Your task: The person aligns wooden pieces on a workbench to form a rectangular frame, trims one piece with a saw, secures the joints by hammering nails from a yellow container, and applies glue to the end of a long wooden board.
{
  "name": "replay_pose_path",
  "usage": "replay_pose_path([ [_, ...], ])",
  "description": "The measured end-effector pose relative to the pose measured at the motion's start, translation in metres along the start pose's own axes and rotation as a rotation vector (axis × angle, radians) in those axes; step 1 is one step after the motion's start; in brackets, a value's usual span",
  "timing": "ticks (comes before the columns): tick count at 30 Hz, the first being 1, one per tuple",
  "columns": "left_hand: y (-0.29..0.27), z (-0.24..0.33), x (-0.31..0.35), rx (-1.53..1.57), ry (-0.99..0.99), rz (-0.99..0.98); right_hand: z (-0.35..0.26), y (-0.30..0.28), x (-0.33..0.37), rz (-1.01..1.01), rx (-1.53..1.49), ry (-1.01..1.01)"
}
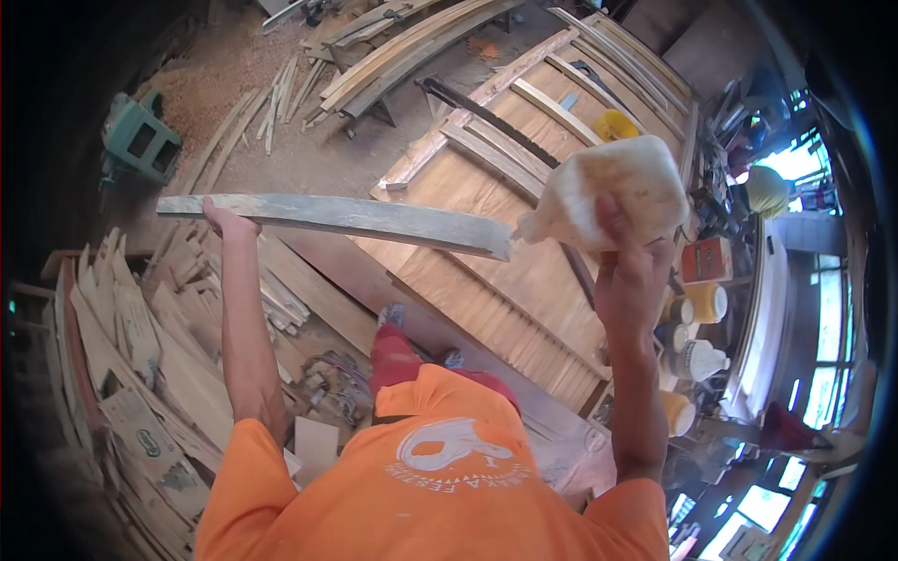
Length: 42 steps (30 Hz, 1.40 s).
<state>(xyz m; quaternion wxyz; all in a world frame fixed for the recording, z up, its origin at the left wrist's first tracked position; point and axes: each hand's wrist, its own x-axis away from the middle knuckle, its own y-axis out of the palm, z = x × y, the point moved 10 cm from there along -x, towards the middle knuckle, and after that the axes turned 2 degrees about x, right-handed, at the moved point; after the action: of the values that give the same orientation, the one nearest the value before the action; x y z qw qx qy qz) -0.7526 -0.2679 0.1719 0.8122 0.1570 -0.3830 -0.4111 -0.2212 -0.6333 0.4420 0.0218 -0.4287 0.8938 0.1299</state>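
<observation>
My left hand (227, 222) grips the far-left end of the curved wooden slat (341, 219) to hold it level. My right fingers (613, 220) squeeze a squashy white glue bottle (613, 187) at its right end.

We note one head-worn fisheye view, facing steeply down, close above the orange shirt (430, 486) and workshop floor (309, 159).

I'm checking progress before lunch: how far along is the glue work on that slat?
Done: several slats already lie across the wooden panel. In hand: the left hand holds a grey slat; the right hand tips a whitish jug at its end. Left: this slat isn't placed yet.
</observation>
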Motion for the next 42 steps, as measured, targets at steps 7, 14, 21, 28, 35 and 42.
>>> replay_pose_path([
  [7,-0.049,-0.03,0.016,-0.029,-0.028,0.203,-0.001,0.049,-0.008,-0.179,0.213,-0.121],
  [14,-0.063,-0.026,0.015,0.02,0.022,0.203,-0.004,0.047,-0.007,-0.153,0.265,-0.15],
  [21,-0.066,-0.029,0.015,0.021,-0.038,0.192,-0.005,0.033,-0.009,-0.149,0.27,-0.145],
  [28,-0.062,-0.034,0.017,-0.054,-0.066,0.147,-0.002,0.024,-0.016,-0.128,0.14,-0.134],
  [35,-0.074,-0.033,0.016,-0.069,-0.079,0.181,0.003,0.003,-0.007,-0.078,0.111,-0.091],
  [42,-0.065,-0.04,0.02,0.007,-0.11,0.152,0.001,-0.01,0.015,0.045,0.125,-0.162],
])
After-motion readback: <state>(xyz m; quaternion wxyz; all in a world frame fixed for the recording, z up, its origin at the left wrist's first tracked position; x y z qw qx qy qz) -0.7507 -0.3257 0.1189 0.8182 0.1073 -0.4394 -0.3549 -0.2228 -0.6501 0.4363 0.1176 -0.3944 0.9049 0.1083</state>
